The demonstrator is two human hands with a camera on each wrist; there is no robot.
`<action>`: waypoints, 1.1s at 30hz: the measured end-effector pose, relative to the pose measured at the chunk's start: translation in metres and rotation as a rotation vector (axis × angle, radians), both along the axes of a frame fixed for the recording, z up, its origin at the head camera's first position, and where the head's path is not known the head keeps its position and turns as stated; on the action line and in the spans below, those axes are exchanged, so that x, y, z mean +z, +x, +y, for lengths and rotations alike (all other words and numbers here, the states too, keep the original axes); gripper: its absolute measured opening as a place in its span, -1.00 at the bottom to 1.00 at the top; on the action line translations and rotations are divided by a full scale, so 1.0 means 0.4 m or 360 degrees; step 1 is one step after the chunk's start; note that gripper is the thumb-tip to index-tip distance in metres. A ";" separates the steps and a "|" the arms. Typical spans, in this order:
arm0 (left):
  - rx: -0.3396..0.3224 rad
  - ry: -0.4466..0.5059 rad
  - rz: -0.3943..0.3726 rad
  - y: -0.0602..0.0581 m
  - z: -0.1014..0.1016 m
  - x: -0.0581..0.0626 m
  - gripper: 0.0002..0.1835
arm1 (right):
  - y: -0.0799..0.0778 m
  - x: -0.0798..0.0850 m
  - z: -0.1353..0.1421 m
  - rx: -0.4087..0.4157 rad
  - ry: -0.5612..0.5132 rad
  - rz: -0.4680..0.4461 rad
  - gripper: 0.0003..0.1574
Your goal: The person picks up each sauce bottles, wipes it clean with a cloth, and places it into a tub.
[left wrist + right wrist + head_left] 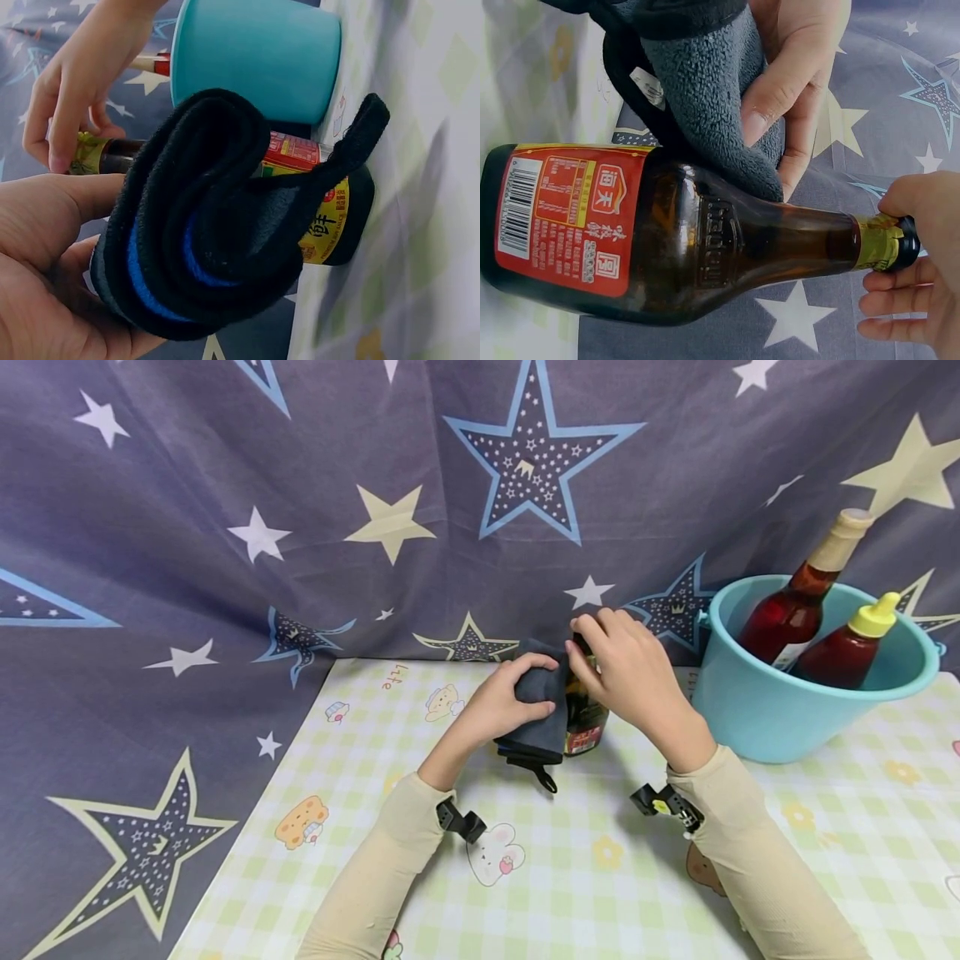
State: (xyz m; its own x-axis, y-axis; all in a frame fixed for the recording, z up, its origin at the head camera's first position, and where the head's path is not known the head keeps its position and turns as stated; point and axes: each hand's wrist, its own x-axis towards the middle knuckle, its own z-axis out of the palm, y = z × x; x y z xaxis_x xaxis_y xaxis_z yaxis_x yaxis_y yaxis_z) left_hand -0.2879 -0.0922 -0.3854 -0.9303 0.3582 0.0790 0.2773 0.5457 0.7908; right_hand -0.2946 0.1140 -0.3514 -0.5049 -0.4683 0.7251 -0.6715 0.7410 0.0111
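Note:
My left hand [495,706] grips a folded dark grey towel [536,722] with black edging and a hanging loop. Blue lining shows between its folds in the left wrist view. The towel lies against the side of a dark brown soy sauce bottle [682,236], which stands upright on the table with red and yellow labels. At the bottle's top, my right hand [633,672] pinches the black cap [908,242], its thumb on one side and fingertips on the other. Yellow foil wraps the neck below the cap. In the head view the towel and right hand partly cover the bottle.
Right of the bottle stands a light blue bucket [795,718] holding a tall red-brown bottle [783,618] and a yellow-capped squeeze bottle [843,652]. A starred curtain [390,443] hangs behind the table, which has a checked cloth [570,893].

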 end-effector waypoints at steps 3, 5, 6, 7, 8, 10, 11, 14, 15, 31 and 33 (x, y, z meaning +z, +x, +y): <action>-0.0008 -0.0015 -0.0005 -0.002 -0.002 -0.002 -0.47 | 0.000 0.000 0.000 -0.0001 0.0002 -0.0009 -0.74; -0.0007 -0.0033 -0.0004 -0.002 -0.003 -0.004 -0.47 | 0.000 0.000 0.000 -0.0001 0.0001 -0.0011 -0.74; -0.0005 -0.0037 -0.0006 -0.002 -0.004 -0.005 -0.48 | 0.001 0.000 0.000 0.0001 0.0000 -0.0011 -0.74; -0.0003 -0.0039 -0.0010 -0.002 -0.004 -0.005 -0.48 | 0.000 -0.001 0.000 0.0001 0.0000 -0.0010 -0.74; 0.0002 -0.0040 -0.0015 -0.001 -0.005 -0.006 -0.48 | 0.000 -0.001 0.000 0.0002 0.0000 -0.0009 -0.74; 0.0019 -0.0055 -0.0022 -0.001 -0.005 -0.006 -0.48 | 0.000 0.000 -0.001 0.0006 0.0002 -0.0005 -0.74; 0.0030 -0.0066 -0.0023 0.000 -0.005 -0.006 -0.48 | 0.000 0.000 -0.002 0.0007 0.0004 -0.0002 -0.74; 0.0073 -0.0136 -0.0031 0.002 -0.004 -0.008 -0.48 | 0.000 0.001 -0.002 0.0012 -0.0004 0.0007 -0.75; 0.0085 -0.0160 -0.0037 0.002 -0.004 -0.010 -0.48 | 0.000 0.001 -0.002 0.0013 -0.0007 0.0009 -0.75; 0.0068 -0.0163 -0.0118 -0.006 -0.006 -0.028 -0.48 | 0.003 0.000 -0.002 0.0016 -0.0008 0.0007 -0.74; 0.0062 -0.0176 -0.0128 -0.008 -0.007 -0.031 -0.48 | 0.003 0.000 -0.001 0.0016 -0.0008 0.0004 -0.74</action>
